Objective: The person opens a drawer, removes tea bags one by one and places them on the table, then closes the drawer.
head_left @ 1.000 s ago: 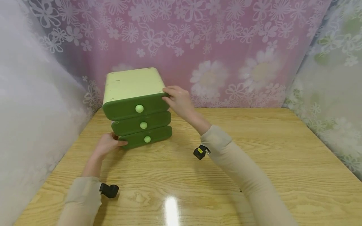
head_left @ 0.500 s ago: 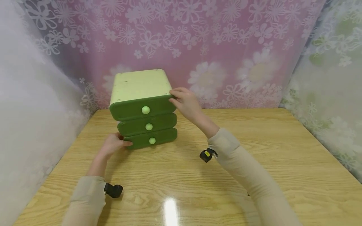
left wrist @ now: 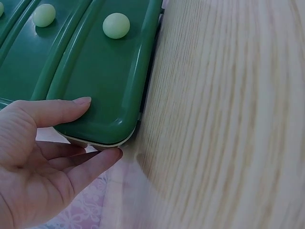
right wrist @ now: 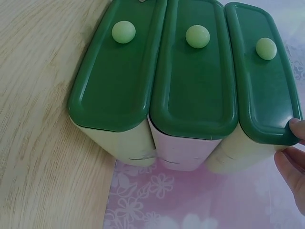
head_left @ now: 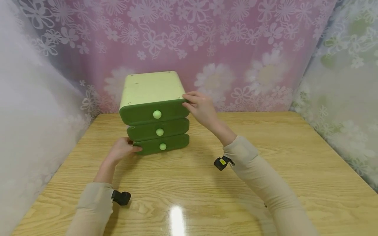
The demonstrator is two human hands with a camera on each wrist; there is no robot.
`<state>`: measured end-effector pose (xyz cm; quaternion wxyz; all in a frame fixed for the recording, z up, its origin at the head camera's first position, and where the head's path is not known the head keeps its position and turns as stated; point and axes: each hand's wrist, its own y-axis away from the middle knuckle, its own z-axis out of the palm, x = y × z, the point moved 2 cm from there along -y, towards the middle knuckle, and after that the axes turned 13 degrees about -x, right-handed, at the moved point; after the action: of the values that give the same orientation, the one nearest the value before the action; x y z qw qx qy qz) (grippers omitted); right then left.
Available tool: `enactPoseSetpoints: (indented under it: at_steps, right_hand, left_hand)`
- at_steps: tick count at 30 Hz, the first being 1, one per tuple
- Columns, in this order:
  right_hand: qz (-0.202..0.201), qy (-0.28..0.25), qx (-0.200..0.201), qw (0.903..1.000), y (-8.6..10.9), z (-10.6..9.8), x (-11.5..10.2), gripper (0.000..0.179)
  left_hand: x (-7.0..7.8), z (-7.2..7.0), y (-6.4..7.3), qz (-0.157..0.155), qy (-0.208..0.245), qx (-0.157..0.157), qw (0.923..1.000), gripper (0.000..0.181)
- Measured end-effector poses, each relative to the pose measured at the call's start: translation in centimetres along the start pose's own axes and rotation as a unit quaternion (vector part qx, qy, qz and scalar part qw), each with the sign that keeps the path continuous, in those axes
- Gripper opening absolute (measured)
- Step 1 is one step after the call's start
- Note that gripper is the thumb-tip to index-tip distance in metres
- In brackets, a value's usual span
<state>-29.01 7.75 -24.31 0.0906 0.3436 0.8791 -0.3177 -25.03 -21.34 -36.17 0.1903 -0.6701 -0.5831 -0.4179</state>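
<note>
A small three-drawer chest (head_left: 153,88) with a pale yellow-green top and dark green drawer fronts stands on the table, each front bearing a round light green knob. My left hand (head_left: 121,150) grips its lower left corner. In the left wrist view the thumb (left wrist: 62,110) lies on the bottom drawer front and the fingers (left wrist: 95,167) bear on the side. My right hand (head_left: 201,106) pinches the upper right front corner, thumb on the front edge. In the right wrist view only part of that hand (right wrist: 293,167) shows, beside the top drawer. All three drawers are closed.
The wood-grain table (head_left: 189,183) extends in front of the chest and to its right. Behind hangs a pink flowered curtain (head_left: 212,59), with pale curtains (head_left: 348,98) at the sides. A black wrist camera (head_left: 121,198) juts from the left sleeve.
The chest has shifted to the right along the table, both hands moving with it and keeping their hold. The head view has turned slightly.
</note>
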Motion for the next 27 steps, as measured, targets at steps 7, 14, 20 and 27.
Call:
enactPoseSetpoints:
  at_steps: [7, 14, 20, 27]
  right_hand:
    - [-0.023, 0.013, 0.025, 0.9993, 0.5, -0.4, 0.2, 0.030]
    - [-0.042, 0.024, 0.046, 0.9978, 1.1, -0.7, 0.7, 0.029]
    - [-0.046, 0.020, 0.053, 0.9973, 1.7, -1.2, 0.8, 0.028]
    - [-0.063, 0.037, 0.075, 0.9945, 2.5, -1.6, 0.8, 0.027]
  left_hand:
    - [0.3, 0.2, -0.4, -0.009, -0.017, -0.006, 0.9998, 0.052]
    - [0.6, 0.5, -0.8, -0.006, -0.024, -0.008, 0.9997, 0.054]
    - [0.9, 1.0, -1.1, -0.006, -0.021, -0.011, 0.9997, 0.053]
    - [1.3, 1.4, -1.4, -0.003, -0.022, -0.023, 0.9995, 0.053]
